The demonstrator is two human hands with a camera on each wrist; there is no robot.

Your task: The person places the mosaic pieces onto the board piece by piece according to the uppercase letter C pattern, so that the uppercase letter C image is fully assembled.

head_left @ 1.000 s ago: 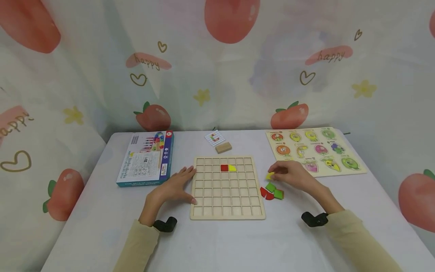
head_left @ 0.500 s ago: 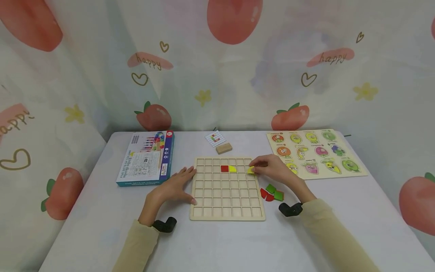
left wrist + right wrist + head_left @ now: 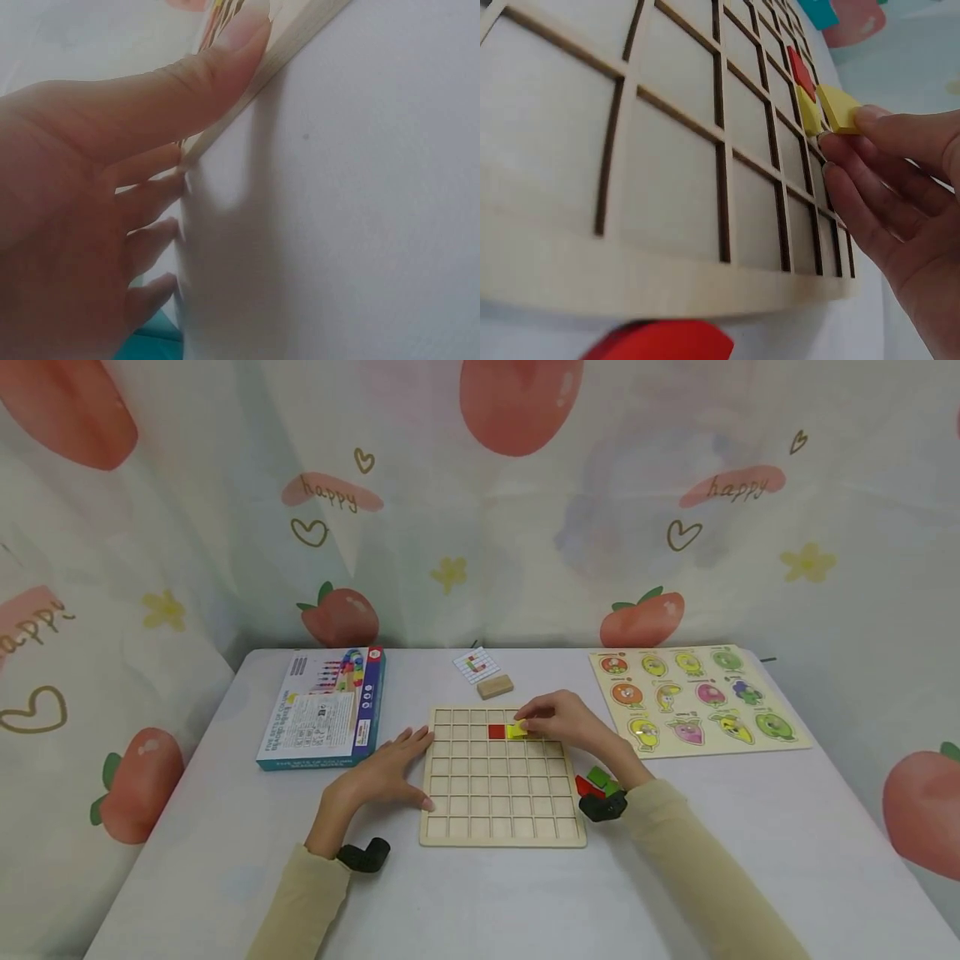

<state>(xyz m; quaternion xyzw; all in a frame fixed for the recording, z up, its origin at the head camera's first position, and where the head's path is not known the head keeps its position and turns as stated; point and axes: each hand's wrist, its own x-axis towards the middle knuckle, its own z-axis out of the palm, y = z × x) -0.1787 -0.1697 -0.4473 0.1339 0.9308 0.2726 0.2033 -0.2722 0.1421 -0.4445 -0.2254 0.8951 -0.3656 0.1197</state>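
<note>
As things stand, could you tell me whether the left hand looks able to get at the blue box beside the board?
Probably yes: the left hand rests flat at the wooden board's left edge, the blue box lies just beyond it, and only bare table shows between them.

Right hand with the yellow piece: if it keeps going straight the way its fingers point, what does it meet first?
Probably the yellow tile already in the wooden grid board, just ahead of the right hand; the red tile lies beyond it.
</note>
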